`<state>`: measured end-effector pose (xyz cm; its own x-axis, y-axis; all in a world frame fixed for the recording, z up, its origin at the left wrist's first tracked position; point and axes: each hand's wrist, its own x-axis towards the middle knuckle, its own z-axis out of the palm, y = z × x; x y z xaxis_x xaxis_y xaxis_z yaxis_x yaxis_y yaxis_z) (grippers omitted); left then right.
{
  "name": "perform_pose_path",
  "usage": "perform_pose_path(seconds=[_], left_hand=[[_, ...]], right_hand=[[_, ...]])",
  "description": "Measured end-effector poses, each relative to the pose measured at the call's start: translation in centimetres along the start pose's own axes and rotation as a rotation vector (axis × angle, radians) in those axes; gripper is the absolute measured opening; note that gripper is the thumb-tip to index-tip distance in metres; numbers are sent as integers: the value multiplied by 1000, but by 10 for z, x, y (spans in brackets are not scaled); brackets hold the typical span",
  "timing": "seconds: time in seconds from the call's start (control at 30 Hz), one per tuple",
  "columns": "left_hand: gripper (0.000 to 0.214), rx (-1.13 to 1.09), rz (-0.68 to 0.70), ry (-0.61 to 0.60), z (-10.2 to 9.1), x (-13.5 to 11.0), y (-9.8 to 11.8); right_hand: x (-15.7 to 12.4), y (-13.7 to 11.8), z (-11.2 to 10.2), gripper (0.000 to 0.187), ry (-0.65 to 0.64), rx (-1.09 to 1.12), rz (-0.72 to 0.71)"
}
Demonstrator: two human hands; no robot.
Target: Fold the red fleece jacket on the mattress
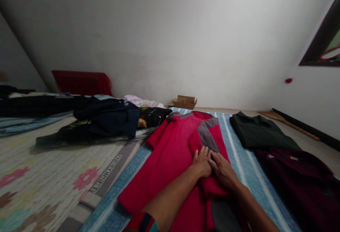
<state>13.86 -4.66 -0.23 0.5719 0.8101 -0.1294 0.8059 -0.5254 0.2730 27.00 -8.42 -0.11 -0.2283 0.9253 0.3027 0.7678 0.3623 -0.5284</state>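
Observation:
A red shirt with grey panels (170, 157) lies spread out in front of me, its collar toward the wall. Its right-hand sleeve is folded inward over the body. My left hand (203, 162) rests flat on the folded sleeve, fingers stretched out. Close beside it and touching it, my right hand (222, 166) lies on the sleeve near the shirt's right edge, its fingers extended over the cloth. Beneath the shirt is a blue striped sheet (237, 154).
At right lie a folded dark green garment (261, 131) and a dark maroon garment (294, 182). Leftward, a dark navy garment (108, 115) sits heaped on a floral mat (61, 175). By the wall are an open cardboard box (185, 102) and a red covered object (82, 82).

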Motion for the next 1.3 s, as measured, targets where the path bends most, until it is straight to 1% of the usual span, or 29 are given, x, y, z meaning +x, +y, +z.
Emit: perform_pose_path(seconds=[0.07, 0.13, 0.23, 0.3, 0.4, 0.5, 0.6, 0.73, 0.9, 1.13, 1.3], left_hand=[[68, 0, 6, 11, 2, 1, -2], [66, 4, 13, 15, 3, 2, -3], [66, 14, 1, 11, 0, 3, -3], [68, 20, -2, -12, -5, 2, -1], [68, -1, 13, -57, -17, -6, 3], [69, -16, 51, -76, -26, -24, 11], [69, -39, 59, -95, -25, -41, 17], [70, -47, 49, -79, -14, -52, 19], [68, -12, 55, -43, -6, -50, 17], [66, 64, 79, -44, -10, -50, 18], [65, 55, 69, -21, -10, -50, 19]], right_hand=[[-2, 3, 2, 39, 8, -18, 6], [-3, 1, 1, 37, 14, -42, 23], [-4, -11, -6, 33, 27, -70, 57], [-4, -22, -12, 31, 32, -72, 63], [-6, -39, -21, 30, 24, -18, 44], [-10, -47, -24, 33, 8, 119, 19], [-16, -45, -18, 34, 18, 213, 35], [-23, -41, -8, 33, 44, 159, 35], [-26, -38, -3, 32, 52, 54, 17], [-27, -36, -1, 30, 69, -66, 4], [-29, -36, 0, 28, 100, -108, -1]])
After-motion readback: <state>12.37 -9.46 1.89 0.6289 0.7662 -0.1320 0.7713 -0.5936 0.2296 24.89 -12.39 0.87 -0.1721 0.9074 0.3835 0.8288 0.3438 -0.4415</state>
